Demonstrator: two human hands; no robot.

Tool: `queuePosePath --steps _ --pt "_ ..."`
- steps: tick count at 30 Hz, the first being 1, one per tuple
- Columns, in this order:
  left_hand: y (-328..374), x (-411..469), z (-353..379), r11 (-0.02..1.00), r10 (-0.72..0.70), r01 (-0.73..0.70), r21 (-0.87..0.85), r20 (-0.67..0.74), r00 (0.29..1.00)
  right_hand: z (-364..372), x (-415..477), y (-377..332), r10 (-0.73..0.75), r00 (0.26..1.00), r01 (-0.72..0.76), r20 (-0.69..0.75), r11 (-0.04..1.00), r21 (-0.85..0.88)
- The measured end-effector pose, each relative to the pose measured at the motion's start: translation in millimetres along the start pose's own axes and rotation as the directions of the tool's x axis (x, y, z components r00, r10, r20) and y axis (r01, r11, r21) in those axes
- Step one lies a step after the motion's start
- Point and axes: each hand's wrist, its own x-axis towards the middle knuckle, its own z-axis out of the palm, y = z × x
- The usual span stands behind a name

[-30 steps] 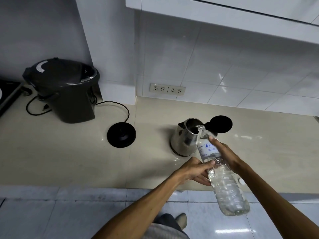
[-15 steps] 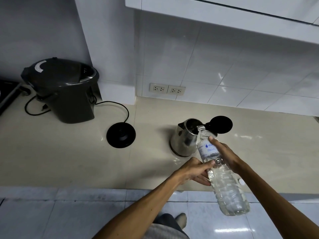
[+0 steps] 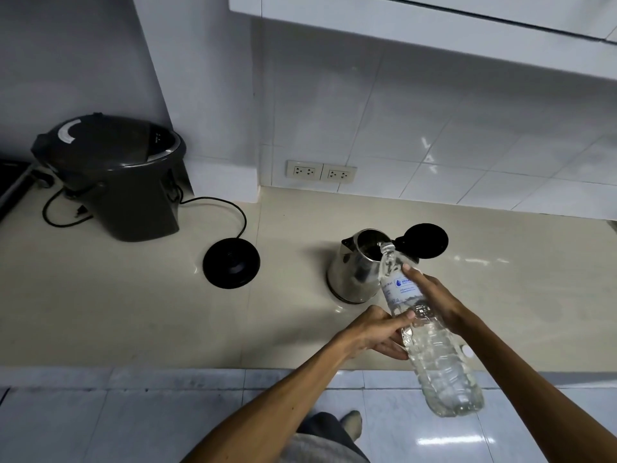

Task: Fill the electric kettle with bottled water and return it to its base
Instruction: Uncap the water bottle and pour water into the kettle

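Note:
A steel electric kettle (image 3: 350, 272) stands on the beige counter with its black lid (image 3: 425, 240) flipped open to the right. A clear plastic water bottle (image 3: 430, 342) is tilted with its open neck over the kettle's mouth. My right hand (image 3: 430, 295) grips the bottle at its label from the right. My left hand (image 3: 377, 332) holds the bottle's middle from the left. The black round kettle base (image 3: 232, 267) lies on the counter to the kettle's left, its cord running back to the wall.
A large black thermo pot (image 3: 113, 175) stands at the back left with a loose cord. Two wall sockets (image 3: 320, 172) sit behind the counter. A small white bottle cap (image 3: 467, 351) lies near the counter's front edge. Tiled floor and my foot show below.
The bottle's neck has stayed over the kettle's mouth, with both hands holding it almost still. The view has shifted slightly.

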Motion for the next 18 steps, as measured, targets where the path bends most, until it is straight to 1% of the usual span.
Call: queuePosePath --steps 5,9,14,18 --pt "-6 3 4 1.0 -0.002 0.001 -0.021 -0.025 1.0 -2 3 4 -0.003 1.0 0.003 0.02 1.0 -0.016" --pt "-7 6 8 0.999 -0.02 0.019 -0.032 -0.038 0.999 -5 6 7 0.008 0.999 -0.008 0.035 1.0 0.014" --pt "-8 9 18 0.996 -0.045 0.04 -0.085 -0.055 0.997 -13 11 15 0.016 0.998 -0.017 0.063 1.0 0.006" --pt "-8 12 24 0.992 -0.045 0.038 -0.12 -0.061 0.997 -21 13 15 -0.028 0.996 0.025 0.082 0.999 0.032"
